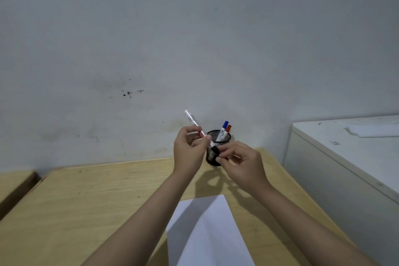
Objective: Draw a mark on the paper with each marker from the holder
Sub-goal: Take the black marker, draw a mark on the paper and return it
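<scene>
Between the hands: I have one marker [195, 124] raised above the surface [97, 201], its barrel slanting up and away to the left and its black cap [215, 150] pointing down toward the right.
Left hand: my left hand [189, 150] is pinched on the white barrel just above the cap, thumb and fingertips closed round it, wrist lifted, forearm reaching up from below.
Right hand: my right hand [241, 162] has thumb and forefinger closed on the black cap, the other fingers curled loosely behind; the two hands are nearly touching.
Why held so: I judge one hand steadies the barrel while the other works the cap, either pulling it off or pressing it on; I cannot tell which.
Holder: the black mesh holder [218, 147] stands just behind my hands, partly hidden by them, with a blue-capped marker [223, 130] and a red-capped marker [226, 130] leaning in it.
Paper: the white paper [207, 233] lies on the surface below my hands, between my forearms, close to me; I see no marks on the visible part.
</scene>
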`<state>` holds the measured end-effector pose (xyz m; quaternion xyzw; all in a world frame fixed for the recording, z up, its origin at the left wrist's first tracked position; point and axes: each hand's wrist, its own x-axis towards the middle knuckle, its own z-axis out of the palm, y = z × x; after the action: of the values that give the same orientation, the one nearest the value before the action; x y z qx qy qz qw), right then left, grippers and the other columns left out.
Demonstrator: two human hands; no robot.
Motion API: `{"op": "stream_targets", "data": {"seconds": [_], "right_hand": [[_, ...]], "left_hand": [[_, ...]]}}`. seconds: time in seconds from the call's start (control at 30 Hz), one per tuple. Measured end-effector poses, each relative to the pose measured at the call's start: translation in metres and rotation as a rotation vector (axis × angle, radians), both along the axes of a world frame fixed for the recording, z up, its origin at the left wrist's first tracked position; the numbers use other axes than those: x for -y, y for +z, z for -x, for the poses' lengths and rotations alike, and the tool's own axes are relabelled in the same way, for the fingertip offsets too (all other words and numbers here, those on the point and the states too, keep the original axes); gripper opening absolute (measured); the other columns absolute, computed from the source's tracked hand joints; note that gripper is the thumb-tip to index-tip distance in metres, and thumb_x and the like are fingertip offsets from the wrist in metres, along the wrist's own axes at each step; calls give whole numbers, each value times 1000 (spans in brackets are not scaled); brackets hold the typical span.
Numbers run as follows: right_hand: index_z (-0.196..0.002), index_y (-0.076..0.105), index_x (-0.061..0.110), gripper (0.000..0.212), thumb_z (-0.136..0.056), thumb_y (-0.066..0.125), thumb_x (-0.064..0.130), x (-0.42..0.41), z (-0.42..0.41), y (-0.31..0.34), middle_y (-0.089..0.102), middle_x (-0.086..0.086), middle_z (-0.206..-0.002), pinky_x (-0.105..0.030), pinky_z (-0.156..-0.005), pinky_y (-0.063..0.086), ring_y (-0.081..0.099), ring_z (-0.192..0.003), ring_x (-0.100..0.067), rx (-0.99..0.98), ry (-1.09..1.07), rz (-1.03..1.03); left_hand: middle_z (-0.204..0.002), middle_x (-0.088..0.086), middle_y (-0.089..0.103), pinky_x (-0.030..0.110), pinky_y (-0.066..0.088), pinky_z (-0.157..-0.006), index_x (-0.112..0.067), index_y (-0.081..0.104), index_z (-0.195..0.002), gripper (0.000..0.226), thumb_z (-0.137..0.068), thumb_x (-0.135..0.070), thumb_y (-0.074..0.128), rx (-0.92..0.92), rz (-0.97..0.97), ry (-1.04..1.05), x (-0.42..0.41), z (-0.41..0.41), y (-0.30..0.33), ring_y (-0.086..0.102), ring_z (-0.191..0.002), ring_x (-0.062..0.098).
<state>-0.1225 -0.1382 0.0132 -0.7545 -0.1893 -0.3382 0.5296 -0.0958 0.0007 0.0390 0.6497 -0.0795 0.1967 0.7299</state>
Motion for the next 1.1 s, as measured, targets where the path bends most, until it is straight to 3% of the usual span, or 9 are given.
{"op": "stream_targets", "data": {"seconds": [0.13, 0.27, 0.4, 0.5, 0.6, 0.7, 0.8, 0.93, 1.1], "right_hand": [[-76, 72, 12, 11, -74, 74, 2, -3, 8, 12, 70, -4, -83, -14, -70, 51, 66, -76, -5, -8, -45, -38], [-91, 69, 10, 14, -80, 73, 20, -20, 10, 28, 61, 2, -67, -15, -61, 48, 55, -56, -1, -193, -66, -251], [-78, 64, -4, 34, -83, 68, 29, -36, 12, 38, 53, -10, -61, -37, -58, 47, 50, -57, -20, -334, -2, -345], [-78, 60, -12, 38, -86, 66, 25, -42, 17, 42, 56, -13, -62, -40, -60, 49, 52, -60, -25, -342, -2, -432], [-77, 62, -5, 33, -86, 66, 27, -42, 19, 46, 58, -4, -59, -43, -64, 52, 54, -57, -19, -350, -16, -491], [-80, 63, -3, 32, -86, 65, 29, -45, 24, 48, 57, -2, -58, -38, -63, 53, 53, -49, -10, -358, 12, -527], [-87, 65, -3, 34, -85, 66, 31, -54, 32, 48, 58, 0, -61, -25, -54, 53, 55, -48, -4, -399, 78, -485], [-80, 63, 6, 22, -87, 65, 27, -64, 38, 44, 60, 1, -61, -26, -55, 50, 56, -52, -8, -435, 177, -448], [-80, 61, 5, 17, -89, 62, 19, -63, 42, 44, 60, -2, -63, -19, -52, 48, 54, -49, -5, -407, 248, -440]], "left_hand": [[-82, 1, 66, 22, 47, -61, -24, 51, -80, 24, -78, -3, 63, 49, -141, 115, -14, 13, 5, 60, -70, 8], [-88, -8, 68, 9, 44, -60, -15, 48, -92, 20, -82, -4, 61, 148, -349, 60, -21, 30, 8, 60, -67, -5], [-97, -6, 68, 6, 46, -68, -14, 43, -102, 27, -84, -2, 59, 231, -479, -35, -27, 45, 7, 62, -77, -11], [-101, -8, 68, 15, 50, -80, -20, 48, -108, 35, -80, -16, 68, 265, -602, 52, -42, 49, 2, 64, -91, -3], [-92, -6, 70, 20, 49, -80, -13, 62, -100, 28, -76, -18, 74, 300, -674, 176, -60, 49, -4, 65, -86, 9], [-85, -3, 72, 21, 50, -74, -11, 69, -90, 15, -76, -16, 73, 325, -673, 248, -69, 52, -4, 67, -79, 13], [-82, -2, 71, 19, 50, -72, -12, 69, -87, 9, -79, -14, 70, 387, -660, 248, -70, 57, -1, 67, -76, 12], [-81, -2, 68, 27, 50, -73, -13, 68, -88, 10, -82, -19, 64, 475, -714, 218, -68, 64, 1, 63, -76, 14], [-78, 0, 65, 9, 41, -70, -11, 67, -83, 4, -83, -12, 63, 410, -649, 146, -67, 70, 1, 57, -74, 4]]}}
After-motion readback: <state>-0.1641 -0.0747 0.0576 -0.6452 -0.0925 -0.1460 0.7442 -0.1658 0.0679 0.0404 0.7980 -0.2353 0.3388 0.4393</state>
